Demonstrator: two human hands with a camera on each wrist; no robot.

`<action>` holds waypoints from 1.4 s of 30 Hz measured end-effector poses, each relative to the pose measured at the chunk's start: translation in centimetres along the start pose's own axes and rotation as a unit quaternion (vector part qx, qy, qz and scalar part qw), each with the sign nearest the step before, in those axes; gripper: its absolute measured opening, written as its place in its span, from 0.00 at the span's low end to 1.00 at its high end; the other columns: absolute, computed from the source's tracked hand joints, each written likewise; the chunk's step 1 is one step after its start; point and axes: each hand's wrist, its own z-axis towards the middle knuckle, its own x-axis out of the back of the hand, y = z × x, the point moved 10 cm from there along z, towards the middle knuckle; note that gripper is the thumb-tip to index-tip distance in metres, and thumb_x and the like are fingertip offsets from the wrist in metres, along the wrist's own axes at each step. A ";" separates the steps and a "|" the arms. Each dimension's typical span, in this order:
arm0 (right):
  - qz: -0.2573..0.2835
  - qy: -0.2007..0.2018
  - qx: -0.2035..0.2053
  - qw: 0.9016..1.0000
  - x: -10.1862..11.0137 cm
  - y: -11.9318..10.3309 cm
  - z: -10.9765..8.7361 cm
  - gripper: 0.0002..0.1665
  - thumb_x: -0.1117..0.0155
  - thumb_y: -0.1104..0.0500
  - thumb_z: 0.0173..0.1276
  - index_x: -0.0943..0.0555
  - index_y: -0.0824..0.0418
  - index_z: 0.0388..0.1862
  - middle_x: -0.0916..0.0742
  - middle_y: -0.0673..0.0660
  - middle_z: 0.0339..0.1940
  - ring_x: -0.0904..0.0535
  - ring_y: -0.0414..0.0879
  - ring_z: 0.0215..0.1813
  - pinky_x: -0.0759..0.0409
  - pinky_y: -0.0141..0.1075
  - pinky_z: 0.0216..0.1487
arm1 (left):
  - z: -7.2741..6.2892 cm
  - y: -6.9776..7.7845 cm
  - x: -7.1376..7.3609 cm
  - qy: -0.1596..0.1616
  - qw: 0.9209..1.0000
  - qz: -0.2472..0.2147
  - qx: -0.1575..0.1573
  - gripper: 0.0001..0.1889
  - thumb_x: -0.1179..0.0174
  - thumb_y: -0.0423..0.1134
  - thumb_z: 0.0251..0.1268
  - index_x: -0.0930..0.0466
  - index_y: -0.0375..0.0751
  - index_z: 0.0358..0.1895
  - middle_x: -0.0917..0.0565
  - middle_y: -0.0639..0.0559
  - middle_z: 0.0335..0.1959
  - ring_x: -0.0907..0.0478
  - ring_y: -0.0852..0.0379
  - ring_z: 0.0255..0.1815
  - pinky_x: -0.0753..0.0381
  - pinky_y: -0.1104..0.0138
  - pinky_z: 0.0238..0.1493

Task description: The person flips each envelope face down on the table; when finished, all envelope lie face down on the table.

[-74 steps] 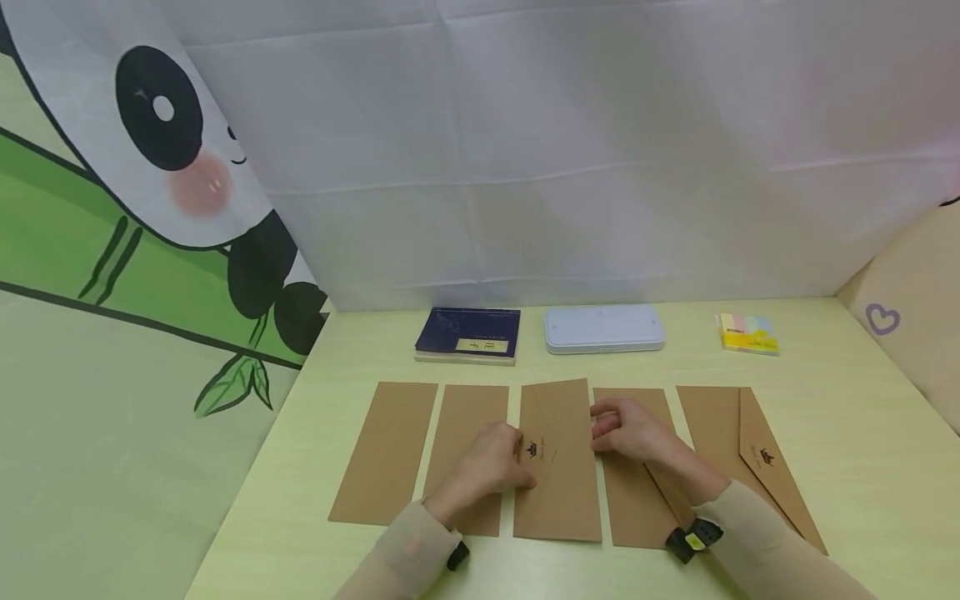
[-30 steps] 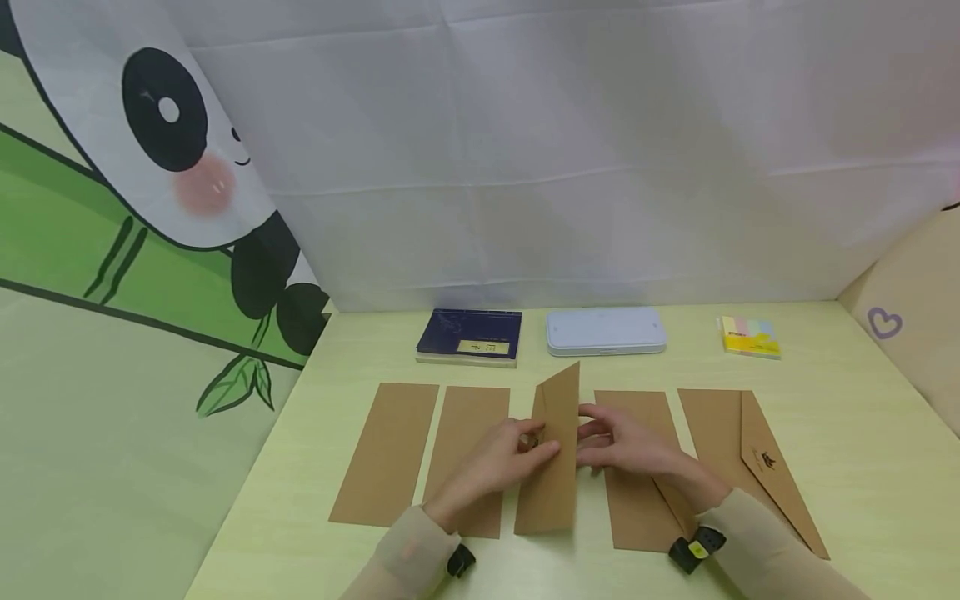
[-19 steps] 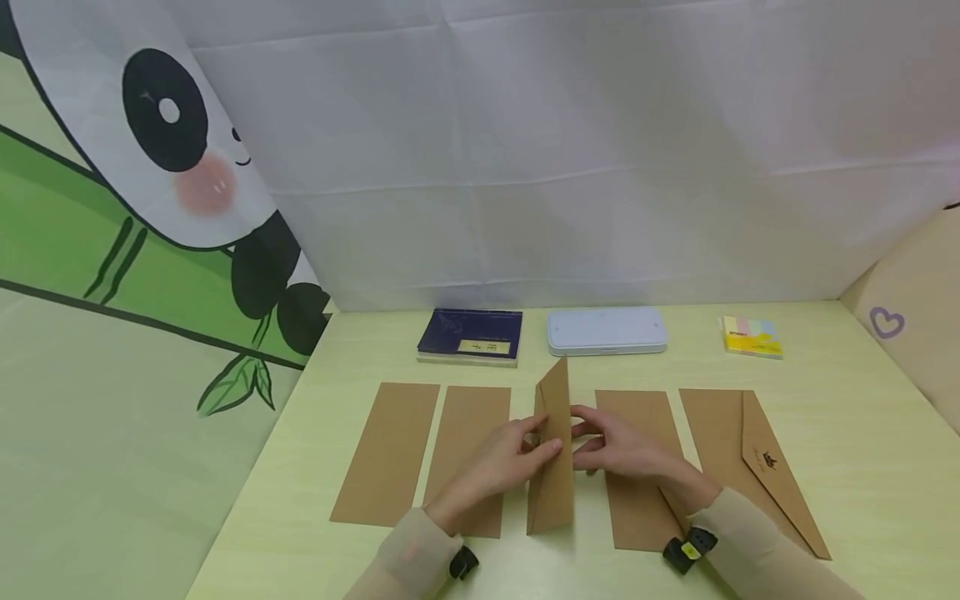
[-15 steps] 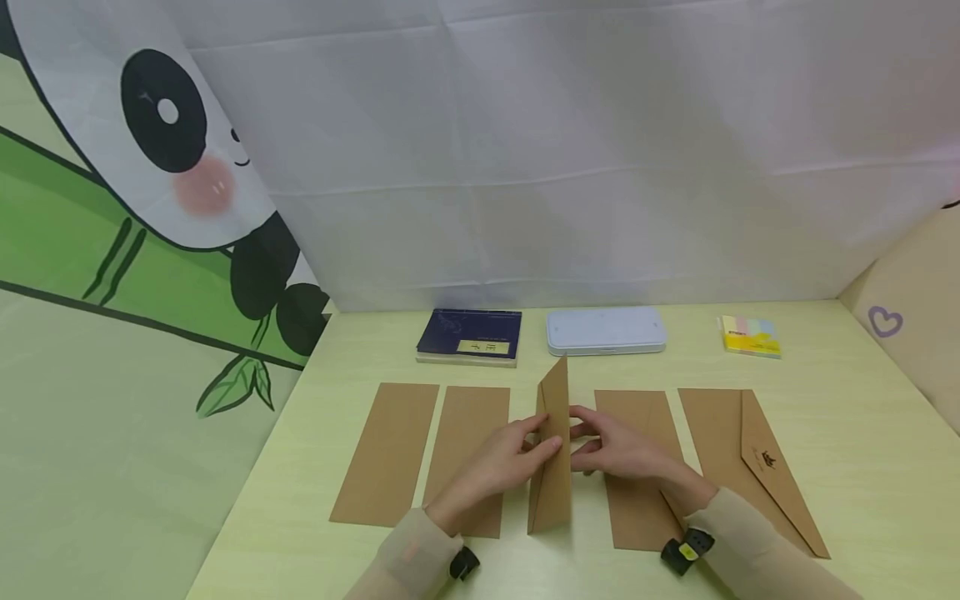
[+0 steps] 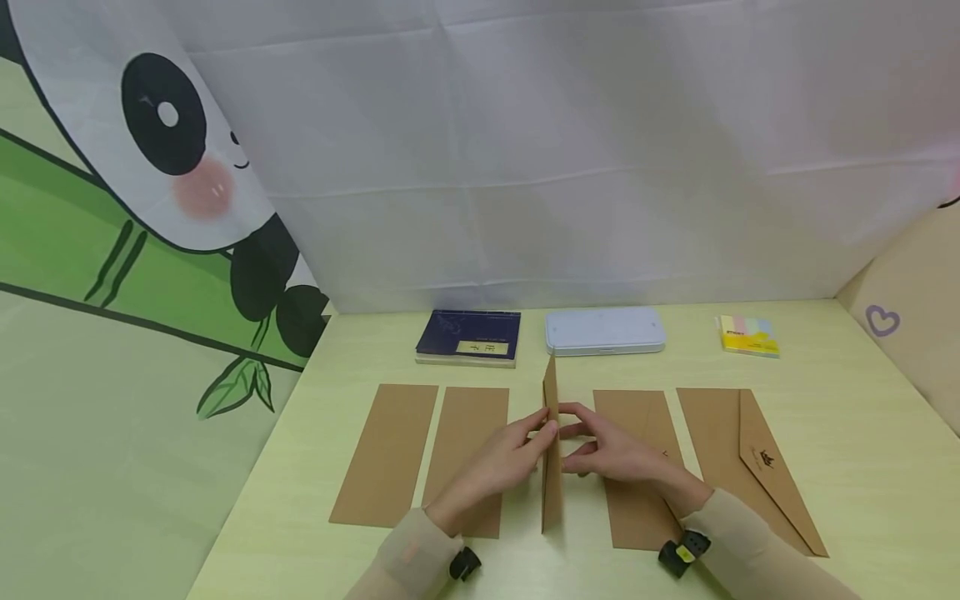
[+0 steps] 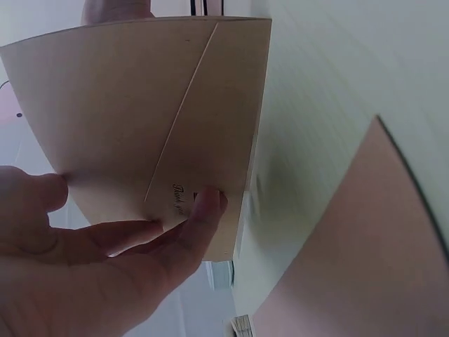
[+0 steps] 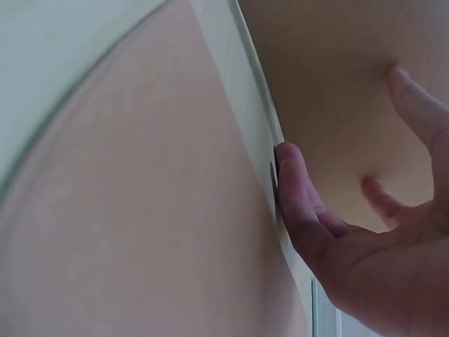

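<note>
A brown kraft envelope (image 5: pixel 551 492) stands on its long edge, nearly side-on in the head view. My left hand (image 5: pixel 498 462) touches its flap side, where "Thank you" print shows in the left wrist view. There the left fingers (image 6: pixel 182 242) spread over the flap, and the thumb tip meets the same face near the upper edge. From the other side, my right hand (image 5: pixel 618 450) sets its fingertips on the plain face. In the right wrist view, two right fingertips (image 7: pixel 379 196) press that face, with others low by its bottom edge. Both hands steady the envelope between them.
Two flat envelopes lie left, the outer envelope (image 5: pixel 386 454) and inner envelope (image 5: pixel 472 417). Two more lie right, one envelope (image 5: pixel 633 408) under the right forearm and another envelope (image 5: pixel 708 425) beyond. Behind are a navy book (image 5: pixel 468 333), pale case (image 5: pixel 604 330) and sticky notes (image 5: pixel 748 335).
The middle envelope has swung up from lying nearly flat onto its edge, its right side rising. My right hand has shifted left with it; my left fingers have moved onto the flap face.
</note>
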 end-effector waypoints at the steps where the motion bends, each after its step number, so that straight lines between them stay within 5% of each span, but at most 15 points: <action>1: 0.002 0.000 0.000 1.000 0.0 0.0 0.0 0.43 0.34 0.60 0.65 0.46 0.58 0.73 0.29 0.72 0.62 0.17 0.53 0.45 0.22 0.49 0.41 | -0.1 0.1 0.0 0.000 1.000 -0.005 0.001 0.33 0.61 0.61 0.73 0.40 0.45 0.73 0.20 0.50 0.50 0.23 0.56 0.38 0.26 0.61 0.38; 4: 0.015 0.002 -0.004 1.000 -0.1 0.0 0.1 0.43 0.33 0.58 0.65 0.45 0.54 0.73 0.29 0.72 0.63 0.18 0.56 0.45 0.21 0.50 0.41 | -0.1 0.2 0.2 0.000 1.000 -0.030 0.002 0.32 0.62 0.61 0.74 0.39 0.47 0.72 0.19 0.47 0.46 0.22 0.55 0.39 0.25 0.61 0.39; 13: 0.042 0.006 -0.019 0.999 -0.2 0.3 0.1 0.44 0.35 0.54 0.66 0.48 0.45 0.73 0.30 0.72 0.62 0.19 0.60 0.47 0.20 0.50 0.41 | -0.1 0.8 0.4 0.008 0.994 -0.111 -0.013 0.29 0.61 0.56 0.76 0.35 0.43 0.70 0.24 0.42 0.59 0.19 0.55 0.44 0.22 0.62 0.45; 21: 0.039 0.025 -0.016 0.999 0.0 0.2 -0.1 0.44 0.35 0.56 0.67 0.50 0.45 0.73 0.28 0.71 0.58 0.18 0.57 0.44 0.20 0.50 0.41 | 0.0 1.7 0.7 0.024 0.985 -0.167 -0.037 0.26 0.60 0.51 0.78 0.34 0.39 0.69 0.21 0.39 0.52 0.19 0.47 0.45 0.21 0.64 0.44; 27: 0.008 0.032 -0.019 0.999 0.1 0.0 -0.3 0.43 0.35 0.55 0.67 0.48 0.46 0.73 0.26 0.70 0.57 0.17 0.55 0.38 0.21 0.49 0.34 | -0.3 1.6 1.0 0.035 0.981 -0.186 -0.041 0.25 0.59 0.47 0.78 0.35 0.35 0.68 0.21 0.37 0.53 0.19 0.43 0.46 0.21 0.64 0.44; 35: -0.057 0.058 -0.022 0.996 0.9 -0.3 -0.5 0.40 0.35 0.51 0.66 0.43 0.49 0.72 0.25 0.68 0.56 0.17 0.50 0.34 0.22 0.46 0.31 | -0.7 1.4 1.8 0.056 0.974 -0.213 -0.059 0.20 0.53 0.39 0.76 0.30 0.35 0.65 0.19 0.40 0.50 0.18 0.51 0.43 0.20 0.63 0.43; 42: -0.112 0.078 -0.022 0.990 1.3 -0.4 -0.6 0.38 0.34 0.48 0.65 0.38 0.51 0.70 0.24 0.68 0.54 0.17 0.47 0.32 0.21 0.42 0.30 | -1.1 0.9 2.8 0.092 0.971 -0.215 -0.056 0.20 0.46 0.33 0.70 0.29 0.27 0.62 0.17 0.38 0.44 0.16 0.48 0.37 0.21 0.53 0.44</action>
